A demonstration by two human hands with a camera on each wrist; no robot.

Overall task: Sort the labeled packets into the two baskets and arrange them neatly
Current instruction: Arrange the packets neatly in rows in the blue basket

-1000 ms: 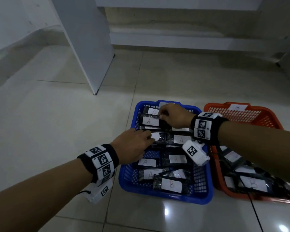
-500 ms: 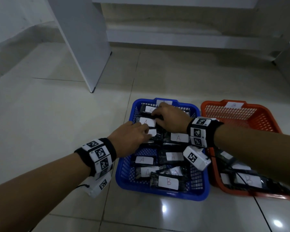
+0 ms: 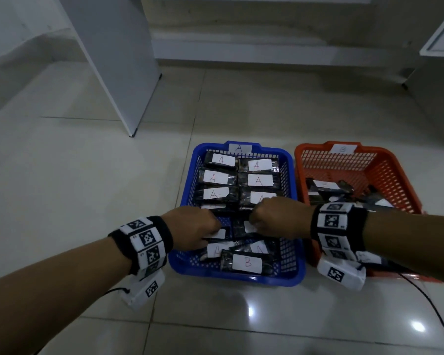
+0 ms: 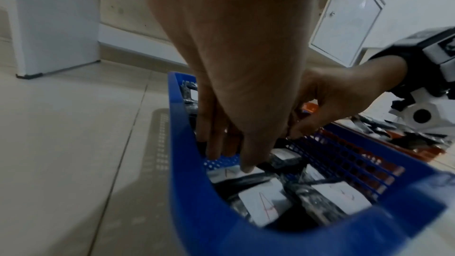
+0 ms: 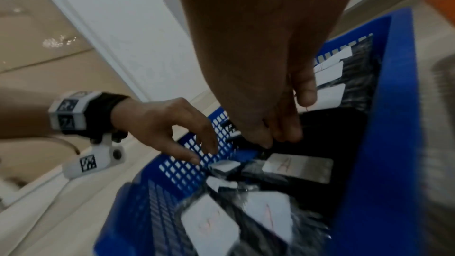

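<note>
The blue basket [image 3: 237, 278] is tagged A and holds black packets with white labels. A packets [image 3: 258, 180] lie in two tidy columns at its far end. Loose packets fill the near end, with a B packet [image 3: 246, 262] on top at the front rim. My left hand [image 3: 194, 230] reaches down mid-basket. Its fingers [image 4: 231, 159] are nearly straight and touch a packet's label [image 4: 229, 171]. My right hand [image 3: 272, 219] is beside it, and its curled fingers [image 5: 270, 139] pinch the edge of a black A packet [image 5: 298, 166]. The orange basket [image 3: 395, 180], tagged B, holds several packets.
The baskets stand side by side on a glossy tiled floor. A white cabinet panel [image 3: 118, 60] rises at the back left and another white cabinet [image 3: 441, 47] at the far right. A black cable [image 3: 433, 311] trails over the floor near the orange basket.
Both hands have drawn back from the far rows to the middle of the blue basket. The far A packets are now uncovered in two neat columns.
</note>
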